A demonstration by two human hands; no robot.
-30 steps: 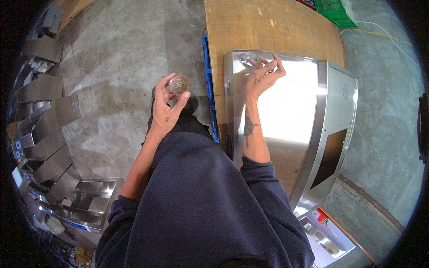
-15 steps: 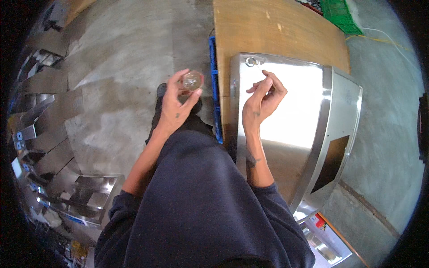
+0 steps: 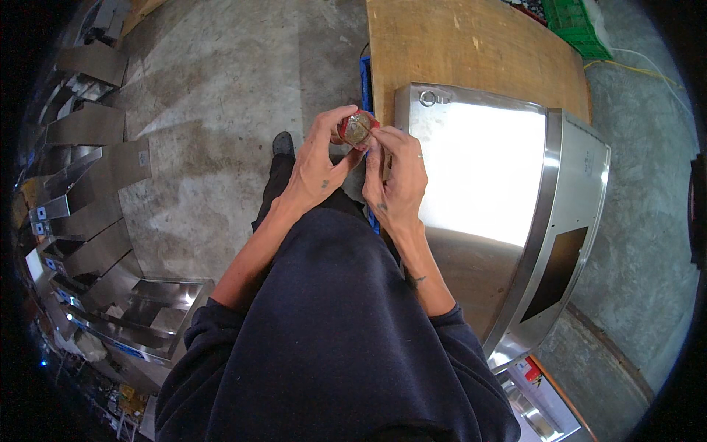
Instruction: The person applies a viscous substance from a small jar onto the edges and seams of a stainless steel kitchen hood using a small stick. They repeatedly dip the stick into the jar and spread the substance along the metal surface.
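Note:
My left hand [image 3: 321,156] curls round a small, round, jar-like thing [image 3: 357,128] with red on its sides and a shiny, clear-looking top. I hold it up in front of me, just left of the brushed steel cabinet [image 3: 471,272]. My right hand [image 3: 396,171] meets it from the right, thumb and fingertips pinched together at its rim. Whether those fingertips grip the rim itself or something tiny is too small to tell. A ring-shaped mark or fitting [image 3: 427,97] shows at the cabinet's far left corner.
The cabinet lies on a wooden board [image 3: 471,48] with a blue edge piece [image 3: 366,81] along its left side. Steel housings [image 3: 92,191] line the far left. A green crate [image 3: 578,29] stands at the back right. A box with red [image 3: 532,370] sits low on the right.
My right hand has come left off the cabinet's far corner to the round thing. My left hand has carried that thing rightward, so both hands now meet at it.

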